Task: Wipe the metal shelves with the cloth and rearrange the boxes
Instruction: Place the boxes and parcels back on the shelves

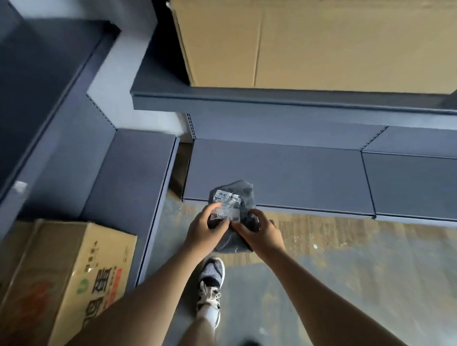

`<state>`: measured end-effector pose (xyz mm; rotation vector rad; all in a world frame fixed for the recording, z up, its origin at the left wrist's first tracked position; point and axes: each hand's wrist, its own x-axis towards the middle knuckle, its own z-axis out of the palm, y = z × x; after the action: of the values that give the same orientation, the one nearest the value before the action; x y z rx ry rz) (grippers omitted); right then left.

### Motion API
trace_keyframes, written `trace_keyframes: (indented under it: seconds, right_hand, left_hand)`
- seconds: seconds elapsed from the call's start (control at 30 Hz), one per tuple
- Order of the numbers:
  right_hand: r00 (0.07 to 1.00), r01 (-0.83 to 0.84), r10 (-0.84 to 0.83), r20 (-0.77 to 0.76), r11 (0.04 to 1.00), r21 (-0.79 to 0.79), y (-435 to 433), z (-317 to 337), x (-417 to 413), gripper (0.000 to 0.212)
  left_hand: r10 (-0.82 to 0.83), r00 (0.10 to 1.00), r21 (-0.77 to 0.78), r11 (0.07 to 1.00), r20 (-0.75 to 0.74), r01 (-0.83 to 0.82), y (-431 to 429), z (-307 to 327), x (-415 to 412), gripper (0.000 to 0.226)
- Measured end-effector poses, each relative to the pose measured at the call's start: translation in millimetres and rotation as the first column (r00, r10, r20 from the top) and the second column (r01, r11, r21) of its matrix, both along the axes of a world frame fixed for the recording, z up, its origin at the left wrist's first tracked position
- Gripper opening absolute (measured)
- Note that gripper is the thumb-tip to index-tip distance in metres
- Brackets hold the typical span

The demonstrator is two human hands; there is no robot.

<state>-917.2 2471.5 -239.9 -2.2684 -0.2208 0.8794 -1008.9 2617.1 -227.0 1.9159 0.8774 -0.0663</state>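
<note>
A dark grey cloth (242,191) with a white printed label hangs in the air just over the front edge of the bottom grey metal shelf (287,170). My left hand (203,229) pinches its label side and my right hand (260,230) grips its other side. A large plain cardboard box (321,35) stands on the upper shelf (245,99) above. A printed cardboard box (70,276) sits at the lower left on the left shelf unit.
A second grey shelf unit (134,171) meets the first at a corner on the left, with a dark upper shelf (37,70) above it. My foot in a white and black sneaker (211,282) stands on the worn floor (355,272).
</note>
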Motion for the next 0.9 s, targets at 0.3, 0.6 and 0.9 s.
trace_keyframes:
  seconds: [0.3, 0.6, 0.9]
  right_hand:
    - [0.985, 0.064, -0.084, 0.151, 0.989, 0.13, -52.0, 209.5, -52.6, 0.07]
    - [0.923, 0.046, -0.156, 0.352, 0.952, 0.303, -58.1, 377.6, -107.3, 0.068]
    - [0.763, -0.122, -0.231, 0.603, 0.865, 0.486, -41.9, 587.1, -132.5, 0.059]
  left_hand:
    - [-0.005, 0.986, 0.049, 0.999, 0.166, -0.003, -46.5, 212.8, -52.4, 0.039]
    - [-0.052, 0.92, 0.106, 0.994, 0.389, 0.012, -46.7, 367.1, -97.7, 0.039]
    - [-0.145, 0.716, 0.265, 0.962, 0.683, -0.058, -28.0, 573.5, -123.6, 0.036]
